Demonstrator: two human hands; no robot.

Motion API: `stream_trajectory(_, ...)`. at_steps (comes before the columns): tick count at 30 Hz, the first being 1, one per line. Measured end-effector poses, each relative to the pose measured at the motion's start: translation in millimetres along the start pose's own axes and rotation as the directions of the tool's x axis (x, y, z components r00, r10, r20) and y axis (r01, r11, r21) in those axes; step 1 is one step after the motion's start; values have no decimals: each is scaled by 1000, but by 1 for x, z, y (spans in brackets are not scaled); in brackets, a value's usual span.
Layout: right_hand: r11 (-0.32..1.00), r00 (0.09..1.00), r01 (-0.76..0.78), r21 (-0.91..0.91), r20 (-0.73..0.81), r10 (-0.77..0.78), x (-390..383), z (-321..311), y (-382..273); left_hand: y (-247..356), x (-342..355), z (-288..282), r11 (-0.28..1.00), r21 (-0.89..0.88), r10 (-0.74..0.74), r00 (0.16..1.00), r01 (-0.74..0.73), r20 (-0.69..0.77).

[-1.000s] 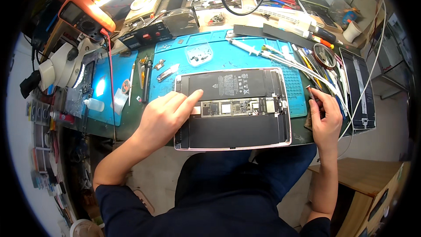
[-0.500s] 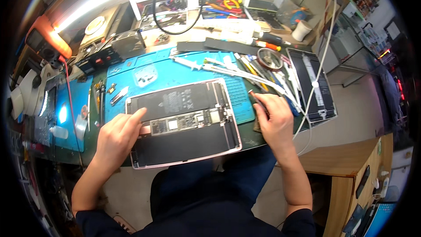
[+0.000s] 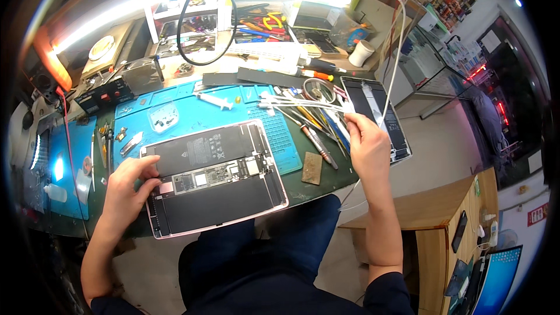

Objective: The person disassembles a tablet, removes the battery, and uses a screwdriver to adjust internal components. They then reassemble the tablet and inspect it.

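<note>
An opened tablet [image 3: 216, 207] with a pink rim lies at the near edge of the bench. Its black batteries and central circuit board [image 3: 219, 177] are exposed. My left hand [image 3: 127, 185] grips the tablet's left edge, thumb and index finger over the rim beside a pinkish patch. To the right, my right hand [image 3: 370, 143] pinches a bundle of white cables [image 3: 303, 102] whose ends point left over the blue mat [image 3: 186, 94]. Below the cables lie a slim reddish-brown tool [image 3: 318, 146] and a small brown block [image 3: 312, 168].
A second opened tablet shell [image 3: 385, 116] sits at the bench's right side. Behind the tablet are a syringe [image 3: 214, 101] and a clear dish of small parts [image 3: 164, 117]. A black cable loop [image 3: 182, 35] hangs overhead. A wooden cabinet [image 3: 431, 207] stands at the right.
My right hand has put the slim tool down on the bench and taken hold of the white cables. My left hand has shifted toward the tablet's left rim, uncovering the pinkish patch. The view has turned.
</note>
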State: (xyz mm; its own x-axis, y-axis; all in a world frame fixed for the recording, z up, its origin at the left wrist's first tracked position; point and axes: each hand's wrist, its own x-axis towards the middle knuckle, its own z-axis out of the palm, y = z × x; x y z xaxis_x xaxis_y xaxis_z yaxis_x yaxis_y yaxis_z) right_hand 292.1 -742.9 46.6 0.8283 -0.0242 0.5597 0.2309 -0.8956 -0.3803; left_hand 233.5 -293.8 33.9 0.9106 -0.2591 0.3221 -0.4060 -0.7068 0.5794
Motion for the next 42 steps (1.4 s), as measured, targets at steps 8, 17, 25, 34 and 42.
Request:
stream_trajectory(8,981,977,-173,83,139,160,5,-9,12,-6,-3,5,998,51,35,999,-32,-42)
stream_trajectory(17,878,911,0,-479,363,198,15,19,-1,-5,-4,2,999,14,38,999,-38,-22)
stream_trajectory(25,919,852,-88,-385,449,270,10,-14,-24,1,-5,-1,998,20,55,998,-54,-39)
stream_trajectory(34,572,826,-289,768,502,-257,-51,-40,-114,90,12,24,661,-715,170,882,228,439)
stream_trajectory(42,528,652,-172,832,498,-572,-60,-29,-100,95,7,25,754,-581,215,722,306,658)
